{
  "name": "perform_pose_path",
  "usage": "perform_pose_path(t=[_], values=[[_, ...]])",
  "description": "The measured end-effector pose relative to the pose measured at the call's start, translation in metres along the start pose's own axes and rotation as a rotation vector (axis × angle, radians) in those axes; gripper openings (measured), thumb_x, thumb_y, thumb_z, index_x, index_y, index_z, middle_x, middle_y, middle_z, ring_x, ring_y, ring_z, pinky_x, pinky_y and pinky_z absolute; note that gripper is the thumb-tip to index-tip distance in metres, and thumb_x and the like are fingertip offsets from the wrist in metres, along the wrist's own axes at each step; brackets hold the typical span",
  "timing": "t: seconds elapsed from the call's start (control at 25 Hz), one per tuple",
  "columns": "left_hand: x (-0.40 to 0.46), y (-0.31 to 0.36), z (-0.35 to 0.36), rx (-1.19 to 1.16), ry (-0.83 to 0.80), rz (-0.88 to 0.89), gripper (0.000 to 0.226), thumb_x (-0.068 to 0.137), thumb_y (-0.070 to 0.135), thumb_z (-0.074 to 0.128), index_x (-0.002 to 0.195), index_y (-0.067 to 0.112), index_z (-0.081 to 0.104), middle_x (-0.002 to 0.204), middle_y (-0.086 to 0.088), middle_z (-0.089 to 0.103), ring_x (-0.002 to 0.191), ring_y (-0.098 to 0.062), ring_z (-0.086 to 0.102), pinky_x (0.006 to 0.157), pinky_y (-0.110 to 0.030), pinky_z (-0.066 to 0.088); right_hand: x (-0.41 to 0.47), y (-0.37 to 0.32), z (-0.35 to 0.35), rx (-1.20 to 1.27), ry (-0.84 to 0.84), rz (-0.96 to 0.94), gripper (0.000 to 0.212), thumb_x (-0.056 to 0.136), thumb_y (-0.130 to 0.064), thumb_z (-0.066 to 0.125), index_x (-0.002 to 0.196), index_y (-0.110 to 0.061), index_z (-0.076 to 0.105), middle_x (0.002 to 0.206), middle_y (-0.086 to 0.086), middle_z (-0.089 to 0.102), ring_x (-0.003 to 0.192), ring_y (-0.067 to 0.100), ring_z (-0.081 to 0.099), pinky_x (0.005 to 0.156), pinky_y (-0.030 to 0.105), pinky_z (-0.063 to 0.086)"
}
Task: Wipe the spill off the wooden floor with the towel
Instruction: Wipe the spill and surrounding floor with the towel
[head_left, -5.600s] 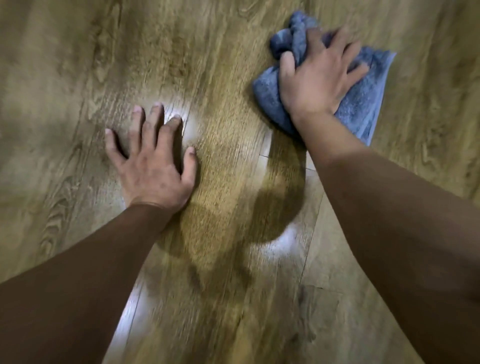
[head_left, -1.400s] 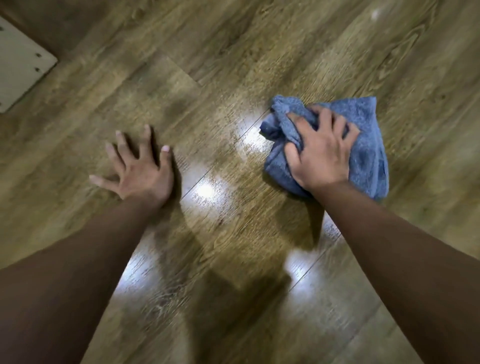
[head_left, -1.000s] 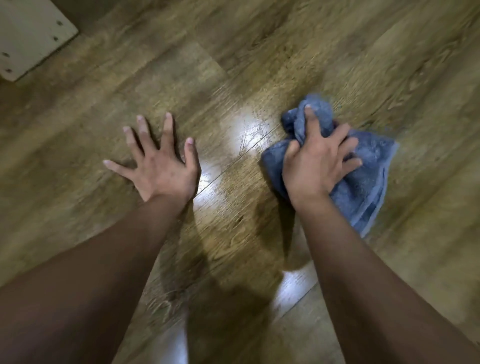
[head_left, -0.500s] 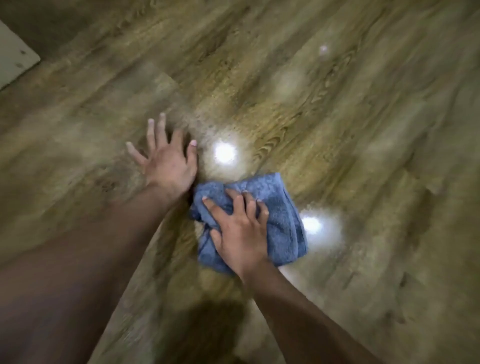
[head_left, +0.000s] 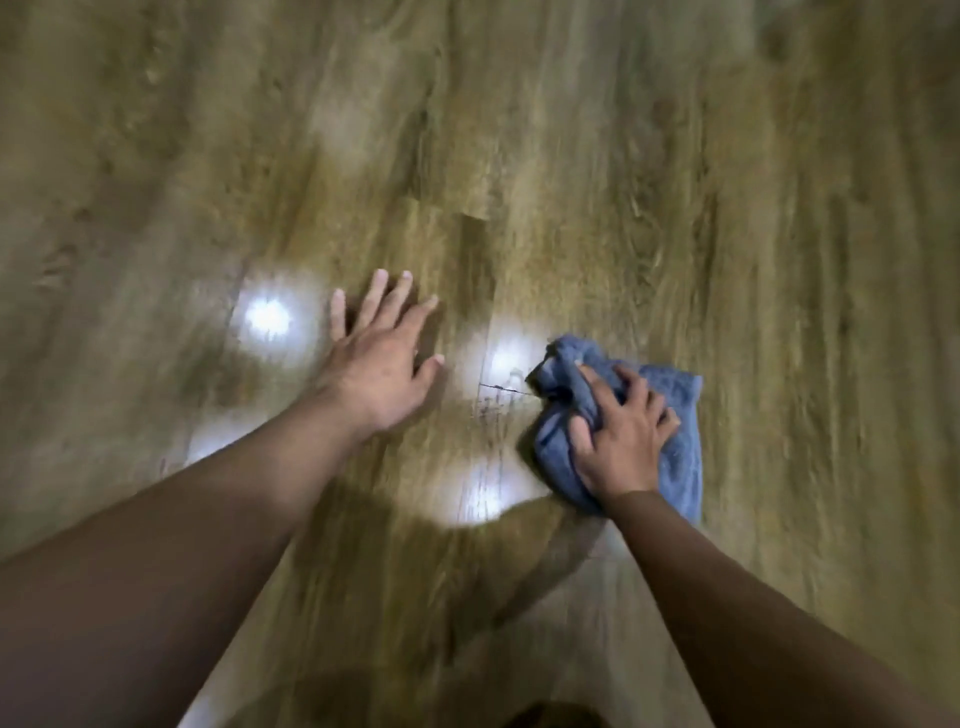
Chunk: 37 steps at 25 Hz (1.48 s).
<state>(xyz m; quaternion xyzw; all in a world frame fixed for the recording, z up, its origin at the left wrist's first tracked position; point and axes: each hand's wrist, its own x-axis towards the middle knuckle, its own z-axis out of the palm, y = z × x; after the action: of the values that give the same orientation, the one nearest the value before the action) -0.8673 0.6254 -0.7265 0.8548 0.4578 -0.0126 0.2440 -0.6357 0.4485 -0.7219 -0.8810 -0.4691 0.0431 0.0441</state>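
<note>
Since half a second ago the towel (head_left: 670, 415) has swung out to the right: it was tucked just under the left wrist, and now it sits apart from the left hand (head_left: 382, 358), with a strip of shiny floor (head_left: 675, 182) between them. The pale board that showed at the upper left a moment back is out of view.

The right hand (head_left: 621, 434) lies on top of the bunched blue towel, fingers curled into its folds and the thumb hooked over the near-left edge, so it grips the cloth while pressing it down; that hold probably keeps the wad together through each sweep. The left hand is spread, fingers straight and fanned, palm towards the boards, holding nothing. It looks like a prop for the person's weight while leaning forward.

Bright glare patches lie beside the left hand and between the two hands, and a thin dark streak (head_left: 498, 388) shows just left of the towel's front corner. Whether that is leftover liquid or a plank joint I cannot tell, as the picture is blurred.

Bare floor runs on ahead and to the right of the towel, so strokes that way look unhindered; to the left, the planted hand seems the only thing limiting a sweep.
</note>
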Motion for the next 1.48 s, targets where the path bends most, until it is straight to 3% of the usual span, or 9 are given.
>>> perform_pose_path(t=[0.16, 0.32, 0.6, 0.76, 0.88, 1.12, 1.48], values=[[0.050, 0.043, 0.012, 0.099, 0.001, 0.032, 0.072, 0.099, 0.059, 0.036, 0.161, 0.026, 0.021, 0.173, 0.000, -0.002, 0.157, -0.018, -0.014, 0.122, -0.053, -0.014, 0.049, 0.036, 0.004, 0.017, 0.067, 0.036, 0.058, 0.077, -0.051, 0.046, 0.134, -0.042, 0.055, 0.136, 0.003, 0.043, 0.115, 0.033, 0.038, 0.099, 0.049, 0.022], [0.107, 0.086, 0.014, 0.121, 0.049, 0.147, 0.071, 0.100, 0.062, 0.030, 0.161, 0.024, 0.023, 0.172, -0.002, 0.002, 0.158, -0.020, -0.010, 0.125, -0.054, -0.010, 0.118, 0.067, -0.001, 0.032, 0.114, 0.103, 0.057, 0.080, -0.052, 0.044, 0.135, -0.042, 0.055, 0.134, 0.005, 0.045, 0.118, 0.034, 0.040, 0.101, 0.051, 0.023], [0.196, 0.117, 0.012, 0.125, 0.181, 0.129, 0.063, 0.102, 0.054, 0.037, 0.154, 0.019, 0.037, 0.168, -0.006, 0.023, 0.158, -0.024, 0.008, 0.126, -0.053, 0.003, 0.193, 0.095, 0.000, 0.025, 0.168, 0.110, 0.054, 0.082, -0.051, 0.044, 0.134, -0.042, 0.056, 0.134, 0.006, 0.047, 0.119, 0.035, 0.041, 0.101, 0.050, 0.023], [0.244, 0.131, 0.007, 0.123, 0.177, 0.054, 0.070, 0.102, 0.058, 0.036, 0.157, 0.016, 0.031, 0.170, -0.007, 0.016, 0.158, -0.024, 0.003, 0.127, -0.051, 0.000, 0.235, 0.103, -0.006, 0.048, 0.188, 0.188, 0.055, 0.082, -0.051, 0.041, 0.134, -0.041, 0.055, 0.131, 0.008, 0.047, 0.119, 0.035, 0.040, 0.101, 0.050, 0.023], [0.271, 0.132, 0.011, 0.131, 0.165, 0.024, 0.070, 0.102, 0.060, 0.029, 0.157, 0.016, 0.030, 0.169, -0.009, 0.016, 0.158, -0.024, 0.002, 0.124, -0.058, 0.003, 0.264, 0.109, -0.003, 0.029, 0.207, 0.228, 0.056, 0.082, -0.052, 0.041, 0.134, -0.039, 0.056, 0.130, 0.009, 0.047, 0.119, 0.035, 0.039, 0.100, 0.050, 0.022], [0.273, 0.134, 0.021, 0.174, 0.330, 0.019, 0.059, 0.098, 0.056, 0.037, 0.143, 0.019, 0.047, 0.158, -0.008, 0.037, 0.153, -0.026, 0.023, 0.115, -0.060, 0.019, 0.327, 0.126, -0.013, 0.003, 0.197, 0.259, 0.058, 0.081, -0.054, 0.039, 0.134, -0.038, 0.055, 0.133, 0.010, 0.046, 0.121, 0.037, 0.040, 0.102, 0.054, 0.023], [0.275, 0.133, 0.021, 0.166, 0.364, 0.027, 0.057, 0.097, 0.054, 0.042, 0.139, 0.017, 0.051, 0.157, -0.009, 0.039, 0.153, -0.025, 0.024, 0.113, -0.056, 0.016, 0.386, 0.141, -0.022, -0.005, 0.155, 0.262, 0.057, 0.081, -0.054, 0.037, 0.131, -0.032, 0.056, 0.134, 0.013, 0.045, 0.125, 0.039, 0.038, 0.108, 0.059, 0.023]])
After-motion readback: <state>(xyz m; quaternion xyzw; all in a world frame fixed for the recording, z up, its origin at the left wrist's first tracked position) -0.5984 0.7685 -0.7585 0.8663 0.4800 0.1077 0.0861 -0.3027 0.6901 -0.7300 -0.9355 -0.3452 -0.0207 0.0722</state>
